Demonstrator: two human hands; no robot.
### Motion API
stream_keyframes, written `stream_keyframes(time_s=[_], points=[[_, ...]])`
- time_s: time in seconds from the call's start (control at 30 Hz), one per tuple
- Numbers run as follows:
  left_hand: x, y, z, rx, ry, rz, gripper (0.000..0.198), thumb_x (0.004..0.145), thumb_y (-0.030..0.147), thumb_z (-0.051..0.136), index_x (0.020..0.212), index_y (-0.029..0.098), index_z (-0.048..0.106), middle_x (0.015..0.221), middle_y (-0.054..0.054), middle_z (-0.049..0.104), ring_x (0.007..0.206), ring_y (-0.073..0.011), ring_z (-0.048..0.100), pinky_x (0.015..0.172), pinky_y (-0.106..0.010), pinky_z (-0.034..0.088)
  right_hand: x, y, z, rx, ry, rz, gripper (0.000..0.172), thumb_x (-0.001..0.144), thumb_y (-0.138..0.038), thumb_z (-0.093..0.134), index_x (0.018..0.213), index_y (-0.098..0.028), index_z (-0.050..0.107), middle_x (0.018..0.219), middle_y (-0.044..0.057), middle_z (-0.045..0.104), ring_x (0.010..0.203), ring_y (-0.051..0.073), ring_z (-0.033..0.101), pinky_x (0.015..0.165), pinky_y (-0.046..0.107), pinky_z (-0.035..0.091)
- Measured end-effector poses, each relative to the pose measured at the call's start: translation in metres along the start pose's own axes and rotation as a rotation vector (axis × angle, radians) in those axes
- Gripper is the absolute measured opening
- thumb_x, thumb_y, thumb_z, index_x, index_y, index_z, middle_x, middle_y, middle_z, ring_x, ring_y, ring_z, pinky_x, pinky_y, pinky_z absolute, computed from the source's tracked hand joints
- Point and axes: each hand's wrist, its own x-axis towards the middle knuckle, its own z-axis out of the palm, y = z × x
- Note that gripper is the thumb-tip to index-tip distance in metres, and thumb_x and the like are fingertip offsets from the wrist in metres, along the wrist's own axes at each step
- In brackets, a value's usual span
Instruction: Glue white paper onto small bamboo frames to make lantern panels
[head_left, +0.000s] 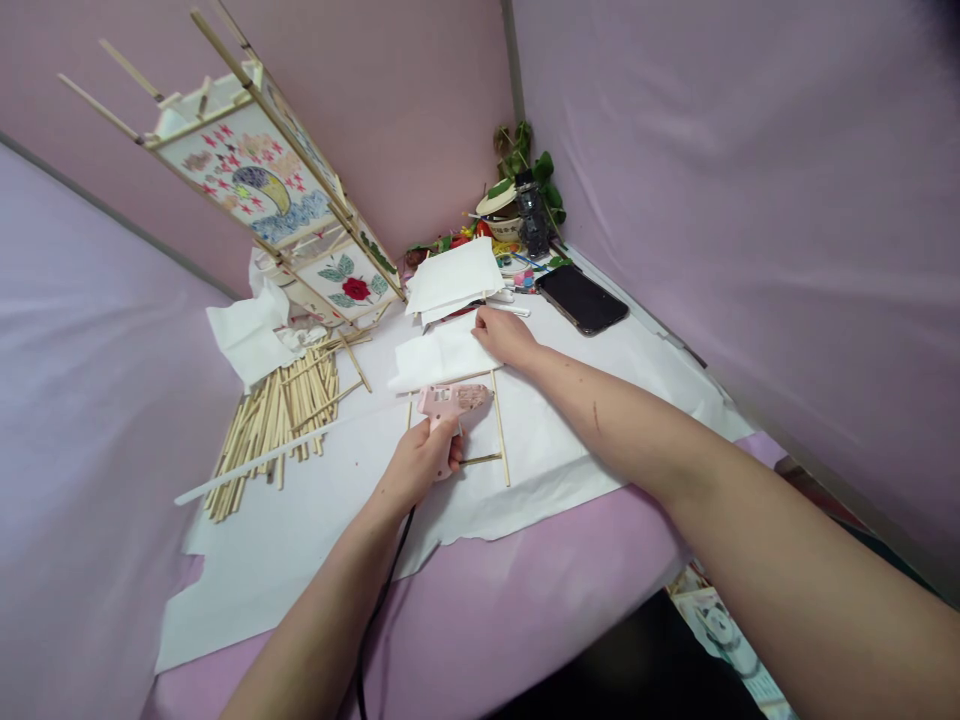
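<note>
My left hand (416, 465) is wrapped round the grip of a pink glue gun (454, 402), whose nozzle points right over a small frame of wooden sticks (499, 430). A black cord runs from the gun back under my forearm. My right hand (504, 335) lies flat, fingers together, pressing a white paper sheet (439, 358) that covers the frame's far end. Both rest on a large white paper (315, 520) spread over the purple table.
A pile of wooden sticks (274, 420) and a long white rod (255, 462) lie to the left. A painted stick lantern (285, 190) leans at the back left beside crumpled tissue (251, 335). More white sheets (454, 280), a black phone (581, 298) and a plant with clutter (521, 210) fill the corner.
</note>
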Motion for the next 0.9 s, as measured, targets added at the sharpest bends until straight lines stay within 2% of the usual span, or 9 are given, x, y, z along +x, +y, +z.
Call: stream_keyframes(time_s=[0.53, 0.9], points=[[0.001, -0.004, -0.004, 0.065, -0.001, -0.002, 0.039, 0.084, 0.053, 0.048, 0.073, 0.017, 0.057, 0.065, -0.001, 0.059, 0.052, -0.0136, 0.052, 0.05, -0.023, 0.039, 0.001, 0.001, 0.001, -0.009, 0.002, 0.001, 0.01, 0.088, -0.023, 0.052, 0.092, -0.02, 0.06, 0.09, 0.007, 0.07, 0.083, 0.023, 0.062, 0.069, 0.029, 0.038], [-0.027, -0.002, -0.008, 0.162, -0.023, 0.001, 0.038, 0.087, 0.049, 0.044, 0.068, 0.019, 0.057, 0.056, 0.002, 0.056, 0.052, -0.0137, 0.05, 0.05, -0.022, 0.037, 0.001, 0.0, 0.001, 0.005, -0.007, 0.012, 0.011, 0.088, -0.023, 0.052, 0.094, -0.019, 0.061, 0.091, 0.008, 0.069, 0.083, 0.024, 0.06, 0.07, 0.029, 0.039]])
